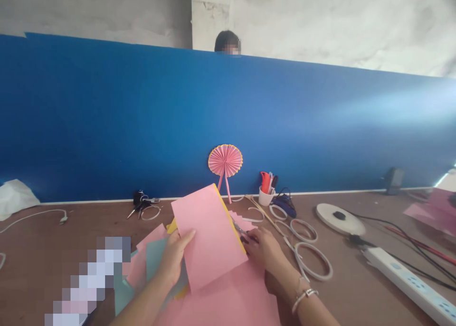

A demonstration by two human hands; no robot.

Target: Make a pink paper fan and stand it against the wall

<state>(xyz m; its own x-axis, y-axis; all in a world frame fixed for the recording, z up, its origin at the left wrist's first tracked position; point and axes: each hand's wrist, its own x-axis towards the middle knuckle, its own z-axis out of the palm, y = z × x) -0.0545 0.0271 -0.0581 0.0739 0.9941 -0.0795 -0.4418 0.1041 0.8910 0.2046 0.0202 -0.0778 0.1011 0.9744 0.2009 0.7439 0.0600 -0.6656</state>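
My left hand [176, 255] grips a pink sheet of paper [210, 240] by its left side, thumb on top. A yellow strip [224, 207] runs along the sheet's right edge. At that edge, my right hand [261, 247] is closed around a pair of scissors [240, 228], whose blades are partly hidden by the paper. Beneath both hands lie more pink sheets [228, 302] and some light blue paper [155, 257]. Behind them, a round pleated pink paper fan [225, 161] with a yellow rim leans on the blue partition.
A white cup [265, 196] holds pens and a red-handled tool. Rolls of white tape [313, 262] lie to the right, near a round pale lid [338, 219] and a white power strip [409, 281]. Keys [144, 202] lie back left. A person's head [227, 42] shows above the partition [142, 117].
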